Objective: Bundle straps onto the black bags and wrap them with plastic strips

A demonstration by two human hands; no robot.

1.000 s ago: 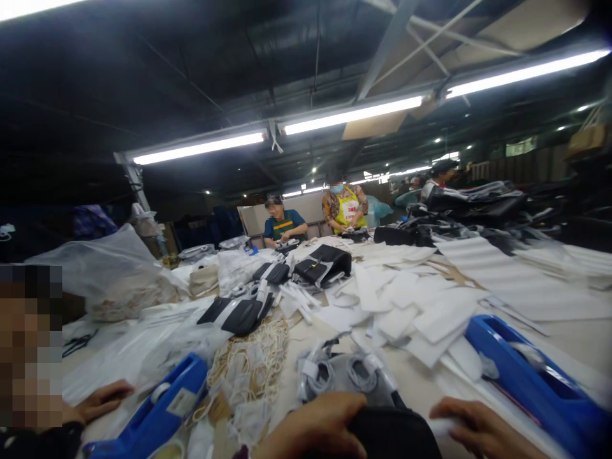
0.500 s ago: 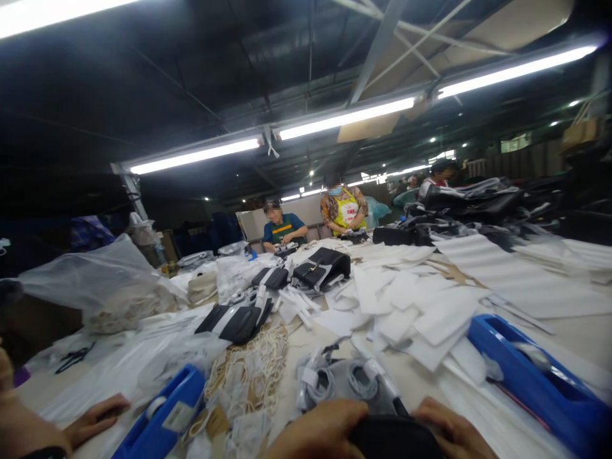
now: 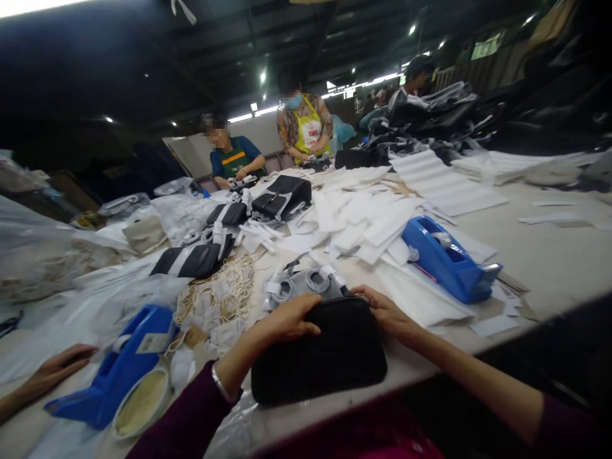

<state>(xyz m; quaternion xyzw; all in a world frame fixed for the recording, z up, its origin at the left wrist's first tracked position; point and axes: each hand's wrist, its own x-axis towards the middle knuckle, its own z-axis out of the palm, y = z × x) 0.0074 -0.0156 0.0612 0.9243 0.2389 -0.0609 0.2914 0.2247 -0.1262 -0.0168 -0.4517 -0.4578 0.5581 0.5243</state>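
A black bag [image 3: 320, 357] lies at the near edge of the table in front of me. My left hand [image 3: 289, 320] holds its upper left edge, thumb on the black face and fingers along the top. At the upper right corner, my right hand [image 3: 385, 311] grips the bag, its fingertips partly hidden behind the edge. Just beyond the bag are two wrapped coils [image 3: 316, 278], greyish, lying on grey material; whether they are joined to the bag I cannot tell.
Blue tape dispensers stand left [image 3: 127, 363] and right [image 3: 449, 258]. A round tub [image 3: 143, 401] sits by the left one. Tangled cords [image 3: 217, 296], white foam sheets [image 3: 373, 217] and black bags [image 3: 282, 196] cover the table. Another person's hand [image 3: 60, 370] rests at left; co-workers sit opposite.
The view has tipped downward, showing more of the table, the black bag and my forearms. Both hands remain on the bag.
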